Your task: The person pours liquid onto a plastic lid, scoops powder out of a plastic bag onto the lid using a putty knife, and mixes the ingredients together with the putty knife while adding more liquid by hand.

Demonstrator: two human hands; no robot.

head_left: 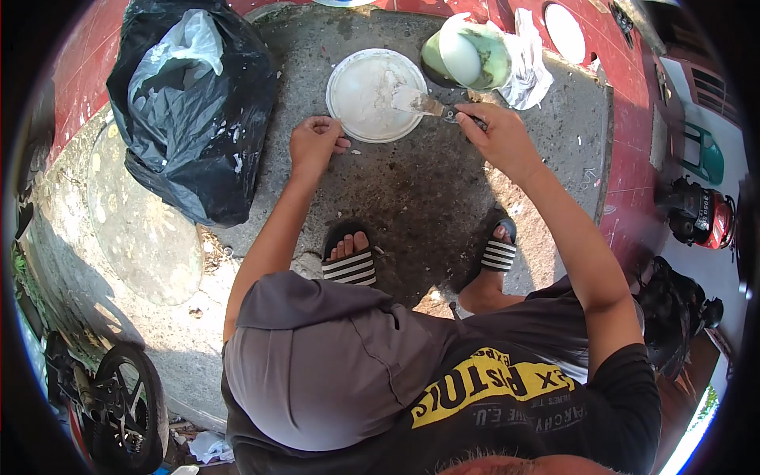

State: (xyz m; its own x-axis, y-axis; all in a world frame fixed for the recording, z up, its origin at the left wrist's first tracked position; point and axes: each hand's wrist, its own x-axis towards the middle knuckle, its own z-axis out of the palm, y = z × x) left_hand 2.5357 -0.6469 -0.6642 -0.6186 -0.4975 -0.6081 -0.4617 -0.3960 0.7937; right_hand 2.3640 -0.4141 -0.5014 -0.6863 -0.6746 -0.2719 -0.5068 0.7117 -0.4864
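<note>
My right hand [500, 136] is closed around the dark handle of a putty knife [419, 102]. Its flat, smeared blade lies over a round white lid [375, 136], which carries a spread of white paste [370, 93]. On the lid's left side is my left hand [318, 144], its fingers curled in at the rim. Whether those fingers grip the rim or something small is hidden. Just right of the lid stands a greenish see-through tub [492, 57] with a pale oval piece [461, 55] at its top.
A black plastic bag [198, 150] stands at left, with a white bag in its opening. Crumpled white plastic [526, 67] lies beside the tub. Red tiles [633, 142] border the grey concrete. My sandalled feet [348, 257] are below the lid. A motorcycle wheel [131, 408] is at lower left.
</note>
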